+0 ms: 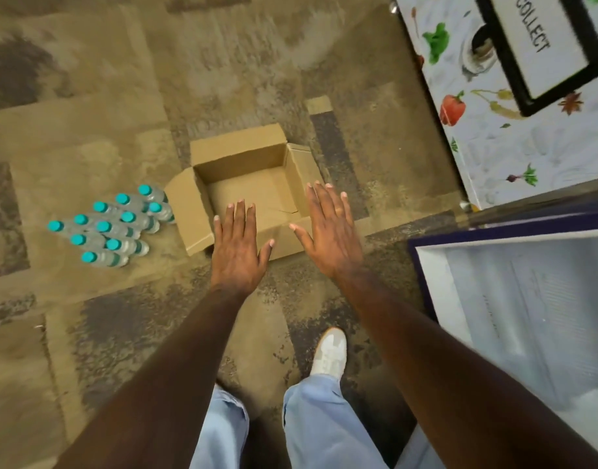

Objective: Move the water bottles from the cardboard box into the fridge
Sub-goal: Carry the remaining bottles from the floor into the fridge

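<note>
Your left hand [238, 247] and right hand [328, 231] hang flat, fingers spread, holding nothing, over the open cardboard box [243, 184] on mottled brown carpet [87, 96]. The water bottles [111, 225] stand clustered just left of it; the open fridge [514, 316] is on your right.

You stand on mottled brown carpet [87, 96]; a vegetable-print surface [494, 147] carries a black-framed "COLLECT" sign [541, 45].

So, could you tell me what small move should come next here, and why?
Probably swing the left hand left to grip one of the water bottles. The cardboard box looks empty, the bottles stand on the carpet beside it, both hands are open, and the fridge is open.
</note>
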`<state>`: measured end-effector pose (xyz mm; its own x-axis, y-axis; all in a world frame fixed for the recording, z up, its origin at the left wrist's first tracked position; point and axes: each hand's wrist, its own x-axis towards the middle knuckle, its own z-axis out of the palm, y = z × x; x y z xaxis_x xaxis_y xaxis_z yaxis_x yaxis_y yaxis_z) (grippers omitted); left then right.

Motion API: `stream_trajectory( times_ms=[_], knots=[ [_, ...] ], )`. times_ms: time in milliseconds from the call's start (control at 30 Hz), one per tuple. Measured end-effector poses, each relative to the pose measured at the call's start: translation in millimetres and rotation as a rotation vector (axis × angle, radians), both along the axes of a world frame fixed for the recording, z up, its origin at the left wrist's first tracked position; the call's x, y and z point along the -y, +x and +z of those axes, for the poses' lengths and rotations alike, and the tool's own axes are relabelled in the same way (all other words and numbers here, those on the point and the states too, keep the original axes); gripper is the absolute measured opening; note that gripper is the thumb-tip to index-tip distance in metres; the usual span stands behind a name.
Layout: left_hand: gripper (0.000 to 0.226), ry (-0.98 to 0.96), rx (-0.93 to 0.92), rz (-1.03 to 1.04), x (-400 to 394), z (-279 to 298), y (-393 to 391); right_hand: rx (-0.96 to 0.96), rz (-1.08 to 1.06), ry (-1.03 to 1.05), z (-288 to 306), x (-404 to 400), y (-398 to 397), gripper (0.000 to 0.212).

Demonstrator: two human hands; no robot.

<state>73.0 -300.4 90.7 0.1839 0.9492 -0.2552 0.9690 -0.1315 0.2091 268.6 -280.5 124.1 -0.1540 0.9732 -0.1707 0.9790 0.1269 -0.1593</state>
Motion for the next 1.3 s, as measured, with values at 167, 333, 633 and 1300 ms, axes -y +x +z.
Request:
stream_trajectory(
  times_ms=[167, 333, 633, 1300],
  knots=[
    [0.076, -0.042, -0.021, 0.080, 3.4, -42.9, -49.9, 0.006, 0.130, -0.030, -38.6, -15.0, -51.1, 0.076],
    [0.079, -0.070, -0.052, 0.193, 6.1, -82.0, -102.2, 0.001, 0.243, -0.052, -78.9, -27.1, -110.4, 0.076],
    [0.077, -0.065, -0.035, 0.457, 11.6, -146.1, -194.9, -0.057, 0.440, -0.047, -149.0, -41.3, -214.9, 0.075],
    [0.051, 0.331, 0.570, 1.073, -2.2, -266.7, -286.0, -0.410, 0.305, -0.033, -271.8, -85.7, -385.7, 0.059]
  ],
)
